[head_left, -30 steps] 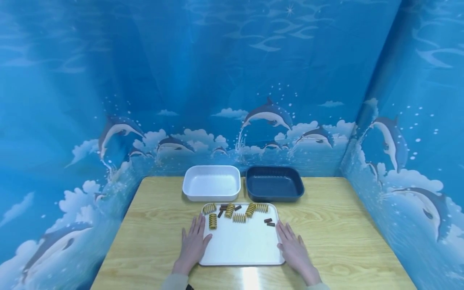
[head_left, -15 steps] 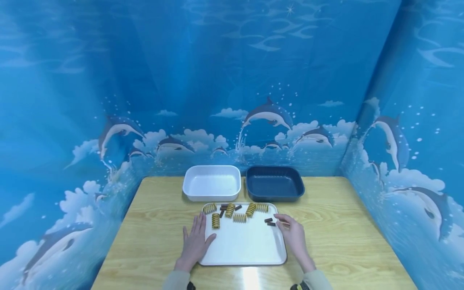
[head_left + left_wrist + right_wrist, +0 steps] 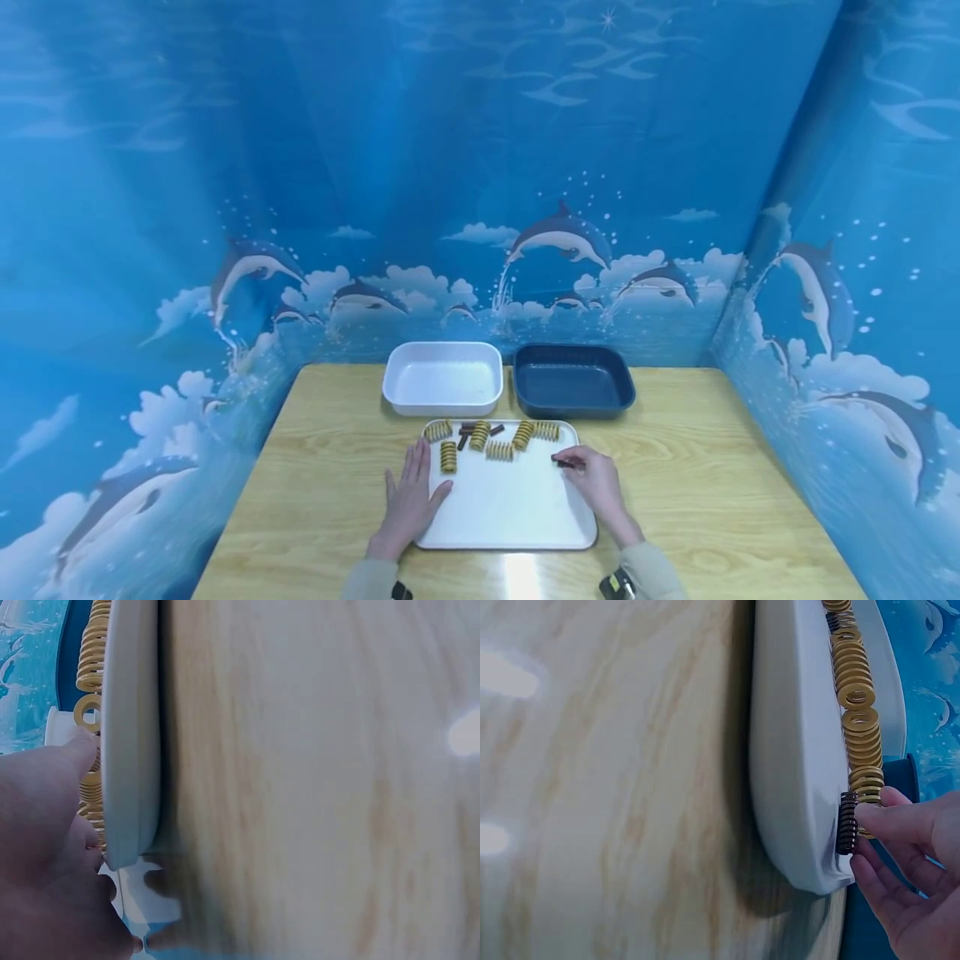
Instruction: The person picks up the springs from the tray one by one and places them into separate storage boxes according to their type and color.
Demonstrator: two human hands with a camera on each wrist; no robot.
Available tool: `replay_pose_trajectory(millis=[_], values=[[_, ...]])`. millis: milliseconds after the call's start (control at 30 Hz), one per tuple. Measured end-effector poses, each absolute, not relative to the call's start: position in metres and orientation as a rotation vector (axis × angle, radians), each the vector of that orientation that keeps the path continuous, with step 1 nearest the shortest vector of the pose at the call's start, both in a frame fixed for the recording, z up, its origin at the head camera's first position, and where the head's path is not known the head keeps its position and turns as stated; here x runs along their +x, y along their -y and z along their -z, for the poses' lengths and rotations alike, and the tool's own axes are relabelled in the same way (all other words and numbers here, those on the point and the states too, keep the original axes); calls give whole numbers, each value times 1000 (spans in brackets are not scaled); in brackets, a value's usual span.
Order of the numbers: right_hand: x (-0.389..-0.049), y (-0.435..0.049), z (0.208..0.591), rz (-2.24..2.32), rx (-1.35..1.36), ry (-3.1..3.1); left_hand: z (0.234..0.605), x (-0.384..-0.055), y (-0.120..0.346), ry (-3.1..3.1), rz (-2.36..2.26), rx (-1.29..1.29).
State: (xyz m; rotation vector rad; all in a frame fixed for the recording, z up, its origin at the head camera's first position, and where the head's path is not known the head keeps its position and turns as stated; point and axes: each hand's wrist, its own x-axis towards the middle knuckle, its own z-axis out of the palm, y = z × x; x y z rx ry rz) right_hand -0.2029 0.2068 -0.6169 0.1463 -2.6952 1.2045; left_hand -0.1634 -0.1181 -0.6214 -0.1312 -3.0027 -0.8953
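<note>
While the head camera is looking down over the wood-grain table [image 3: 322,467], the left hand [image 3: 408,504] is resting at the left edge of the white rectangular tray [image 3: 510,508], its fingers extended and gripping nothing, its thumb reaching over the rim. The right hand [image 3: 596,483] is bending its fingers at the tray's right side, pinching a dark coil spring [image 3: 561,462]. Six yellow coil springs [image 3: 447,457] are lying toward the far side of the tray, and several small dark springs [image 3: 462,442] are lying among those at the left. Beyond the tray, a white bin [image 3: 442,410] is standing at the left, just beside a navy bin [image 3: 577,412]. A dolphin-printed backdrop [image 3: 450,167] is hanging behind.

In the left wrist view, the left hand is showing beside the pale outer wall of the tray, and yellow coils are peeking above the rim past the thumb. The table is filling most of this view.

In the right wrist view, the right thumb is pressing toward the dark coil spring near the tray's edge, and other fingertips are meeting its lower end. Yellow coils are lining up behind, seen above the rim.
</note>
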Motion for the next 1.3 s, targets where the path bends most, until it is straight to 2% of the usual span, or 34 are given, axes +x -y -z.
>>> replay_pose_trajectory(millis=[200,1300], values=[[-203,-206,616,-1158,217,2696,623,-159,118,3005,861,-160],[-212,-204,625,-994,239,2719,621,-155,124,3084,753,-105]])
